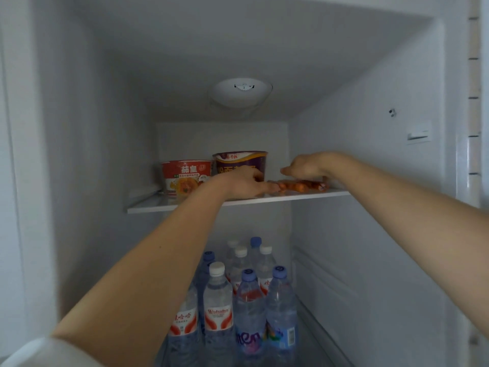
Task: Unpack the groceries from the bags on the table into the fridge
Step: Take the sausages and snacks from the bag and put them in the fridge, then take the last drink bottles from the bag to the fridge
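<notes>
White fridge interior (357,160) fills the view; side walls smooth and dim, no lamp lit. A round white thermostat dial housing (242,91) is mounted on the ceiling of the compartment near the back wall. A rectangular white fitting (419,134) sits on the right wall, with a small dark fixture (392,112) above it. One glass shelf (148,206) spans the compartment. The door seal (473,102) runs down the right edge.

dim, bluish, soft picture; wide-angle bending at the edges.
</notes>
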{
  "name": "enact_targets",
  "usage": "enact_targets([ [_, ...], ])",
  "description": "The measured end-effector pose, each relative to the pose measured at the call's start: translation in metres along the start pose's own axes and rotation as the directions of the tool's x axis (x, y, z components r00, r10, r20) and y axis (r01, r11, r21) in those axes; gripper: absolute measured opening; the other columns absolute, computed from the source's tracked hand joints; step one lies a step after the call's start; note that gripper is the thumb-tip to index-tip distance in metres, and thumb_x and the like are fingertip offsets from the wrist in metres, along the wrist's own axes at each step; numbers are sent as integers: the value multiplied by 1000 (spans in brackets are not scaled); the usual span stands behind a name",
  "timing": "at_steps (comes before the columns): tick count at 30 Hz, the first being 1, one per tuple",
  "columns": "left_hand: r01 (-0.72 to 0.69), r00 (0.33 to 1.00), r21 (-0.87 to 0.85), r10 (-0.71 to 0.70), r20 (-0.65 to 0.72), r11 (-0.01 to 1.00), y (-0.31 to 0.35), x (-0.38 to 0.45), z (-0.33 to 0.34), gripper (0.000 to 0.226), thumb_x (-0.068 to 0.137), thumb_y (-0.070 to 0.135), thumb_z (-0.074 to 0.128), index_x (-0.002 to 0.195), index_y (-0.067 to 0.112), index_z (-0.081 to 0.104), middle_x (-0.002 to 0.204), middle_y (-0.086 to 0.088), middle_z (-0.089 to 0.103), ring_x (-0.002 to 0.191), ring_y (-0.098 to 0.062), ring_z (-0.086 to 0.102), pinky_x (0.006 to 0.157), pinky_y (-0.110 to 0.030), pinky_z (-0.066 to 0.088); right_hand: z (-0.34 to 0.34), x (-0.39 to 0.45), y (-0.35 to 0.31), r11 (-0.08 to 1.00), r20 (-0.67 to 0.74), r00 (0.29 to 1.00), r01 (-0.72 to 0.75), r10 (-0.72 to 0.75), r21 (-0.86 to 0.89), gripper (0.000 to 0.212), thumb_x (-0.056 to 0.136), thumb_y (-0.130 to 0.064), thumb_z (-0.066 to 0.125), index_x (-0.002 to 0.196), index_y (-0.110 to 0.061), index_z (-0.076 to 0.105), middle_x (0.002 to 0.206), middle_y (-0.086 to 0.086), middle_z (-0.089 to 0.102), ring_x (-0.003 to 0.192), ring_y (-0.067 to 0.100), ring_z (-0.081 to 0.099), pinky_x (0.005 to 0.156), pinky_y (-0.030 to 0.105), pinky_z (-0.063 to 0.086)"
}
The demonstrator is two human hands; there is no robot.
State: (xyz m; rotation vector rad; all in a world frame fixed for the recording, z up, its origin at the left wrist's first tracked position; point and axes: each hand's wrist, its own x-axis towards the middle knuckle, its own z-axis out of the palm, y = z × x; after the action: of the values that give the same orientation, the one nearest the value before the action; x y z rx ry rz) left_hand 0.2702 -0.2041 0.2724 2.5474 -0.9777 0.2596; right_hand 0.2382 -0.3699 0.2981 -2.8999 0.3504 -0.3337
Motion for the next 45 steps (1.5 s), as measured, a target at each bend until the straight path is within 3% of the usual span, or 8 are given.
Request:
enact_targets([
  [7, -36, 970, -7, 34, -239, 999, -2, -23, -3, 36, 91, 31, 61, 117, 6, 65, 115, -11, 65, 97, -21, 59, 84, -29, 45, -9, -37, 3, 994, -314, 944, 106, -96, 15, 45, 98, -33, 47, 130, -1, 53, 135, 17, 53, 121, 33, 50, 92, 29, 40],
  [18, -440, 655, -158, 195, -730, 884, 23, -94, 69, 24, 89, 12, 58, 113, 11, 61, 99, -2, 68, 98, -17, 58, 80, -21, 42, 42, -143, 19, 964, -695, 699, 264, -172, 27, 37, 91, -19, 51, 125, -6, 54, 122, 15, 59, 112, 29, 56, 96, 36, 44],
  [22, -480, 707, -241, 209, -675, 844, 35, -135, 114, 25, 92, 14, 56, 116, 16, 61, 101, 7, 64, 94, 0, 43, 78, -9, 30, 78, -201, 33, 963, -653, 728, 271, -211, -9, 37, 93, -26, 49, 126, -11, 52, 124, 7, 57, 113, 23, 56, 96, 36, 45],
  [26, -528, 748, -277, 285, -599, 803, 46, -176, 161, 25, 90, 12, 59, 115, 15, 61, 96, 11, 65, 91, -10, 51, 77, -21, 41, 118, -264, 48, 971, -627, 766, 230, -141, 63, 36, 96, -30, 50, 126, -11, 54, 123, 2, 57, 114, 14, 55, 96, 22, 40],
  [30, -495, 815, -327, 299, -497, 805, 53, -219, 203, 25, 90, 12, 61, 114, 17, 62, 95, 7, 66, 89, -8, 55, 74, -3, 35, 160, -336, 68, 968, -576, 816, 179, -44, 179, 36, 97, -30, 50, 128, -12, 52, 124, -1, 56, 114, 10, 53, 97, 22, 41],
  [35, -396, 896, -462, 224, -383, 793, 81, -283, 258, 22, 89, 9, 63, 108, 17, 63, 84, 19, 61, 88, -16, 63, 76, -24, 46, 211, -432, 106, 940, -495, 858, 44, 139, 339, 35, 95, -29, 51, 127, -14, 52, 123, -5, 57, 113, 10, 56, 99, 29, 44],
  [40, -295, 955, -588, 235, -178, 753, 141, -368, 323, 23, 89, 12, 60, 109, 22, 63, 88, 6, 69, 87, -10, 64, 80, -8, 44, 251, -543, 142, 883, -421, 850, -101, 316, 459, 32, 94, -25, 51, 124, -14, 56, 117, -3, 60, 108, 8, 58, 94, 27, 46],
  [45, -196, 962, -641, 271, 20, 742, 206, -457, 383, 18, 90, 12, 62, 106, 21, 65, 87, 6, 68, 82, -11, 63, 78, -30, 53, 283, -654, 177, 793, -296, 812, -296, 502, 533, 33, 93, -27, 51, 124, -16, 57, 118, -6, 61, 112, 7, 57, 97, 33, 47],
])
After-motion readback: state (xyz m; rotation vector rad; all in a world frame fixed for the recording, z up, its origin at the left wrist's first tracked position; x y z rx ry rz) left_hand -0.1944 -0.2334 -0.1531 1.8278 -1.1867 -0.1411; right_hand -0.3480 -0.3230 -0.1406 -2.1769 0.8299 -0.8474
